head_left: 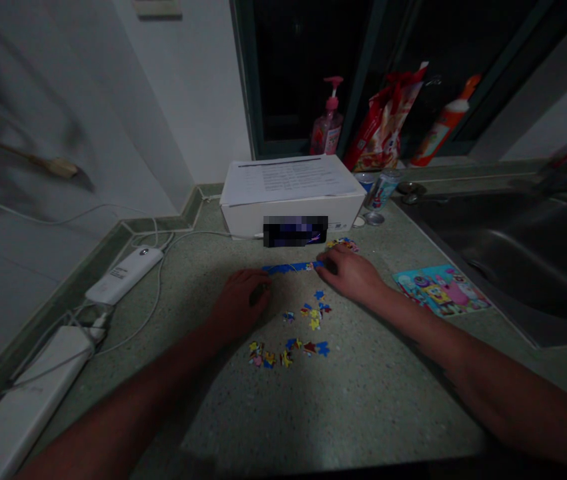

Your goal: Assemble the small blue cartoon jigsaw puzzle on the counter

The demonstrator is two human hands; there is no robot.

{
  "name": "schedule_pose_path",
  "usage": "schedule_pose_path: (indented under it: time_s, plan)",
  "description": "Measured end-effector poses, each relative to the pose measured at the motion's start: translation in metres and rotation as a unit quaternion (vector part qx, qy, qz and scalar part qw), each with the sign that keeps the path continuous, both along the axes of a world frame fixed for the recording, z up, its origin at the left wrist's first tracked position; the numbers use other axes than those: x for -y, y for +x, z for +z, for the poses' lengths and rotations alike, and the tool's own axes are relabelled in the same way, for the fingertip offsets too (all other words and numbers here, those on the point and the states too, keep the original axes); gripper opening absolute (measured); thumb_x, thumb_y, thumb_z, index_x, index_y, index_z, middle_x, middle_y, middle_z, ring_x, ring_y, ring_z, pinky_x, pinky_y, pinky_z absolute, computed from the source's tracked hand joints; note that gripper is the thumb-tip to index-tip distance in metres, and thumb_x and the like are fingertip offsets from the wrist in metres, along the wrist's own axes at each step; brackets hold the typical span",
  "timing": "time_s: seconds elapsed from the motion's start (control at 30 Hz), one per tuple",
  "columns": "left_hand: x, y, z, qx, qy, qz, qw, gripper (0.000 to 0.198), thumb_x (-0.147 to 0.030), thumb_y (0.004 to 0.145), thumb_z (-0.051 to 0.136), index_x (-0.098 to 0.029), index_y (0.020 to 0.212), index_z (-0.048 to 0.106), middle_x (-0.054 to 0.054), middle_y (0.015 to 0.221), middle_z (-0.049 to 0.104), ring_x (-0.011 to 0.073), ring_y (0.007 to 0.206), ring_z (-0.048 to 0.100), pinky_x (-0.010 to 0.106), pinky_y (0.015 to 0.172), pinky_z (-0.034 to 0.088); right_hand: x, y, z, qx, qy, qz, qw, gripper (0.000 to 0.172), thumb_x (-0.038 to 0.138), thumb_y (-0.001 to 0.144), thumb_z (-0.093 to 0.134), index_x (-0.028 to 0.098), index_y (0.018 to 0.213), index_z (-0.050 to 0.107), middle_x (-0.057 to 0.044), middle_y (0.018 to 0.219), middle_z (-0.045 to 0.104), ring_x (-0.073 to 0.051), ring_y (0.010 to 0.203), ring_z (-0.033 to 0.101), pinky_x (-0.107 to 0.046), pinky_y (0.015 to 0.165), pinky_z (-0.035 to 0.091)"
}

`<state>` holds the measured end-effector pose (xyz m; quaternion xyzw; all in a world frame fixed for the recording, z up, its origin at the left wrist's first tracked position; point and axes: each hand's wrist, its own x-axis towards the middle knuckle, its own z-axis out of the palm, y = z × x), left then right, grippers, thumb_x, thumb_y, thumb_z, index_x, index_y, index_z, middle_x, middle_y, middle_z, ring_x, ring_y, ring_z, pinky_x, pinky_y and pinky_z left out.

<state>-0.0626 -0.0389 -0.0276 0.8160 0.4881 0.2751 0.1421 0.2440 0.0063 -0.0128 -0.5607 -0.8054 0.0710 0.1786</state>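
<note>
So the blue strip of joined puzzle pieces [291, 267] lies towards the table's [363, 393] far edge, long axis running left to right between both hands. Right hand [351, 272] presses on its right end, grip flat and open. Left hand [239, 303] sits at the left end, grip curled, can't tell if it's holding anything.

Both bare forearms reach forward and angle inward. The left hand [241, 300] lies palm down, fingers curled under; whether they pinch anything is too dim to tell. The right hand [351, 273] rests farther out, palm down, unclenched.
</note>
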Motion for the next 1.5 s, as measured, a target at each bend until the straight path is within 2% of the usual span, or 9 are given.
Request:
schedule_pose_path:
  time_s: [0.17,0.33,0.67,1.2,1.4,1.5]
  plan:
    - [0.0,0.0,0.0,-0.001,-0.001,0.0,1.0,0.022,-0.023,0.098,0.064,-0.023,0.115,0.077,0.01,0.129,0.078,0.0306,0.124,0.07,0.059,0.115,0.054,0.002,0.003,-0.001,-0.024,0.008,0.011,1.0,0.033,0.029,0.099,0.06,0.02,0.128,0.073,-0.014,0.122,0.073,-0.029,0.1,0.071,-0.04,0.082,0.055]
    - [0.0,0.0,0.0,0.004,0.004,0.002,1.0,0.022,-0.023,0.098,0.065,-0.023,0.116,0.076,0.01,0.129,0.078,0.0305,0.124,0.07,0.06,0.115,0.054,0.003,0.005,0.0,-0.016,0.009,0.021,1.0,0.025,0.026,0.099,0.061,0.021,0.119,0.076,-0.013,0.12,0.072,-0.029,0.106,0.071,-0.04,0.086,0.056]
    - [0.0,0.0,0.0,-0.001,0.001,0.0,1.0,0.022,-0.024,0.099,0.062,-0.023,0.116,0.076,0.01,0.129,0.078,0.0301,0.124,0.07,0.059,0.115,0.054,0.0,0.005,-0.004,-0.008,0.01,0.016,1.0,0.024,0.03,0.1,0.062,0.022,0.117,0.076,-0.013,0.117,0.073,-0.029,0.102,0.071,-0.04,0.084,0.056]
    - [0.0,0.001,0.0,-0.014,0.011,0.015,1.0,0.026,-0.024,0.097,0.065,-0.022,0.121,0.075,0.012,0.133,0.076,0.032,0.128,0.068,0.061,0.118,0.051,0.003,0.004,-0.002,-0.008,0.013,0.018,1.0,0.032,0.031,0.101,0.057,0.02,0.125,0.076,-0.014,0.122,0.074,-0.03,0.106,0.072,-0.042,0.086,0.058]
    - [0.0,0.001,0.0,-0.023,0.011,0.035,0.999,0.029,-0.025,0.096,0.066,-0.022,0.124,0.072,0.011,0.131,0.076,0.0323,0.127,0.068,0.06,0.117,0.051,0.004,0.007,-0.002,-0.045,0.064,-0.001,0.997,0.031,0.025,0.099,0.053,0.018,0.118,0.077,-0.016,0.116,0.074,-0.032,0.106,0.071,-0.047,0.091,0.058]
    - [0.0,0.001,0.001,-0.024,0.008,0.037,0.999,0.032,-0.025,0.095,0.066,-0.023,0.127,0.071,0.011,0.132,0.076,0.0328,0.128,0.067,0.06,0.117,0.051,0.002,0.012,-0.004,-0.057,0.084,0.03,0.994,0.031,0.021,0.097,0.054,0.017,0.116,0.078,-0.018,0.118,0.074,-0.034,0.112,0.07,-0.053,0.102,0.057]
